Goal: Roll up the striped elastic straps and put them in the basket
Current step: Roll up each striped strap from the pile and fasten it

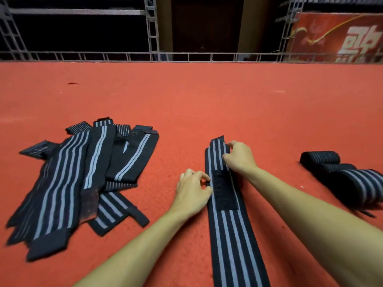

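A striped strap [232,230] lies flat on the red carpet [186,96] in the lower middle of the frame. It runs from the bottom edge up and slightly left to its far end just above centre. It is black with pale grey stripes along its length, and a black fastening patch [224,190] sits on top of it about halfway up.

The left hand [192,189] is at the strap's left edge, beside the patch. Its fingers are curled, with thumb and forefinger pinching the edge of the fabric. The right hand [241,157] is higher, over the strap's far end. Its fingers are bent down onto the fabric and grip it at the right side, just short of the tip. Both bare forearms reach in from the bottom of the frame.

At middle left, a pile of straps [83,172] lies loose and unrolled, overlapping at different angles. At the right edge, well apart from the hands, three rolled straps [342,177] lie side by side on the carpet.

Along the top, a metal railing [186,56] borders the carpet. A red banner [335,36] with white characters hangs in the upper right corner.
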`<action>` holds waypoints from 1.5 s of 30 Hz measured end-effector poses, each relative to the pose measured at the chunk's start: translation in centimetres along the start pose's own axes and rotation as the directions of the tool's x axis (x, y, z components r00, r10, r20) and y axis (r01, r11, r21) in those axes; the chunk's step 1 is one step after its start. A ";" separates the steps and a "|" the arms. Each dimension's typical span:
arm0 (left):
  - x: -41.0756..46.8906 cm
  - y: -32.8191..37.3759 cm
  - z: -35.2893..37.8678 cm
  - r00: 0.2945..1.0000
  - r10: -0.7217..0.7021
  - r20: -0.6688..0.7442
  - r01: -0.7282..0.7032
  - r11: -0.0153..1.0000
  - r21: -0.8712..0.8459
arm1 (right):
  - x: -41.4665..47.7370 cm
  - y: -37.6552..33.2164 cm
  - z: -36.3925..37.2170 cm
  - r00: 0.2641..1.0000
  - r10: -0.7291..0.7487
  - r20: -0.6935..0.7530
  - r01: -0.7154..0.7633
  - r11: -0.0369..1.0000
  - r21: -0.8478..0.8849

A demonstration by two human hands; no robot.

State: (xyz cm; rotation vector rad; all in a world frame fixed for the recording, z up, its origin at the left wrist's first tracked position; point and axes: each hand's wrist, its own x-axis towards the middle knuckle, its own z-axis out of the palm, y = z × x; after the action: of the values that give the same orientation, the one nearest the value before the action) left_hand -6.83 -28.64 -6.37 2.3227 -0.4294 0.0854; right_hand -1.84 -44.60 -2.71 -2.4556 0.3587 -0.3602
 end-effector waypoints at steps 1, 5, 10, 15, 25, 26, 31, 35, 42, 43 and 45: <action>-0.3 -0.1 -0.9 0.999 0.010 0.040 -0.010 1.000 -0.008 | -0.7 -0.4 -0.2 0.999 -0.031 0.017 0.031 0.999 -0.034; -2.3 -1.7 -6.3 0.993 0.116 0.007 -0.117 0.992 0.046 | -3.6 -3.5 -0.6 0.971 -0.184 0.152 0.199 0.975 -0.094; -6.0 -6.7 -13.3 0.960 0.124 -0.252 -0.091 0.986 0.140 | -7.0 -9.7 1.5 0.894 -0.327 0.306 0.341 0.940 0.008; -8.3 -12.9 -18.7 0.858 0.014 -0.514 0.139 0.956 0.259 | -9.7 -15.4 5.1 0.794 -0.473 0.382 0.484 0.872 0.073; -9.7 -18.4 -19.5 0.755 -0.344 -0.558 0.407 0.913 -0.012 | -13.1 -21.6 12.3 0.692 -0.505 0.515 0.494 0.852 0.171; -9.8 -18.4 -19.6 0.754 -0.326 -0.571 0.375 0.927 -0.034 | -13.3 -21.7 13.0 0.710 -0.480 0.515 0.480 0.865 0.144; -10.4 -17.9 -20.1 0.716 -0.357 -0.600 0.222 0.931 -0.289 | -14.5 -22.3 14.4 0.808 -0.348 0.475 0.317 0.937 0.147; -10.9 -17.4 -21.0 0.742 -0.432 -0.512 0.167 0.859 -0.484 | -15.5 -22.7 14.1 0.810 -0.295 0.506 0.269 0.955 0.126; -10.3 -13.3 -23.7 0.851 -0.239 -0.468 0.105 0.950 -0.296 | -15.4 -23.2 11.8 0.781 -0.252 0.571 0.069 0.944 0.322; -10.1 -12.6 -23.9 0.858 -0.250 -0.449 0.088 0.932 -0.351 | -15.4 -23.2 11.3 0.767 -0.244 0.593 0.009 0.929 0.371; -10.0 -11.2 -24.0 0.859 -0.275 -0.432 0.058 0.891 -0.451 | -15.5 -22.9 9.9 0.733 -0.253 0.632 -0.099 0.879 0.467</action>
State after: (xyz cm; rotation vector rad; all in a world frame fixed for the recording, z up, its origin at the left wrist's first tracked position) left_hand -10.90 -1.67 1.24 1.8068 0.0237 0.4380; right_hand -8.99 -16.40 1.17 -1.9325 -0.1513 0.3996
